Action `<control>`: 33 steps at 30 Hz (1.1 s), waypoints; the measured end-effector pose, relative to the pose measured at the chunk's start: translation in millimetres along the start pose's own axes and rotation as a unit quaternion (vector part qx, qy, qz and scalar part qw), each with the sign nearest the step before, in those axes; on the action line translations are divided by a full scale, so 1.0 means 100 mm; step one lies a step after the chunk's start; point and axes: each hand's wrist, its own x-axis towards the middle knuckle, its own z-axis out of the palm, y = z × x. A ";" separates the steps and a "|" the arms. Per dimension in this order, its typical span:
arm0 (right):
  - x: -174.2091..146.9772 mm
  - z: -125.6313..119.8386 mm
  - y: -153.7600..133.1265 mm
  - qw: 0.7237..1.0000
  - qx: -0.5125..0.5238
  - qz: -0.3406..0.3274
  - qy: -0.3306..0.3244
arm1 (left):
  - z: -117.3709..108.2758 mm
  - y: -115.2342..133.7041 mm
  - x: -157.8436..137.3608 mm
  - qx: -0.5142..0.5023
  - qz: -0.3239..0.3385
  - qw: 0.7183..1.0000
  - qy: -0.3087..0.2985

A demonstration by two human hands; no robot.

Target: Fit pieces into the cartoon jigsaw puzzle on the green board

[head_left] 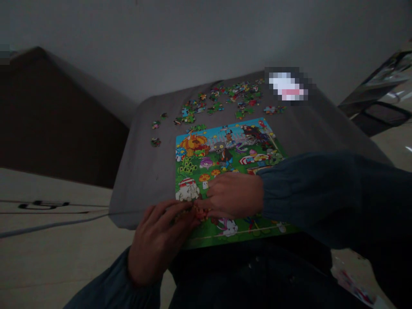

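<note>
A colourful cartoon jigsaw puzzle (210, 165) lies flat in front of me, with a zombie figure, plants and a pumpkin in its picture. Both hands meet at its lower left. My left hand (164, 236) reaches over the left edge, its fingers bent and pressed together. From the right, my right hand (236, 195) lies low across the picture, fingers closed and their tips against the left hand's. A reddish-orange puzzle piece (201, 213) shows between the fingertips, partly covered. The left fingers hide the pieces beneath them.
Many loose jigsaw pieces (241, 92) are scattered beyond the puzzle, with a few pieces (156, 141) farther left. Everything lies on a grey cloth-covered surface (138, 171) against a wall. A blurred-out white and pink item (288, 86) sits at the back right. A dark cabinet (58, 116) stands left.
</note>
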 end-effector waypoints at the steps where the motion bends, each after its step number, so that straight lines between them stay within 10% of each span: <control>1: 0.00 0.00 -0.01 1.000 0.002 0.001 -0.001 | -0.02 0.01 0.01 0.006 0.011 1.000 -0.003; 9: -0.16 -0.21 0.02 0.960 0.257 0.070 0.084 | -0.09 0.03 0.06 0.039 0.029 0.998 -0.035; 18: -0.38 -0.10 0.41 0.860 0.477 0.175 -0.039 | -0.09 -0.23 0.08 -0.049 -0.032 0.997 -0.042; 33: -0.45 0.00 0.54 0.767 0.617 0.176 -0.020 | -0.04 0.43 0.37 -0.083 0.080 0.993 0.003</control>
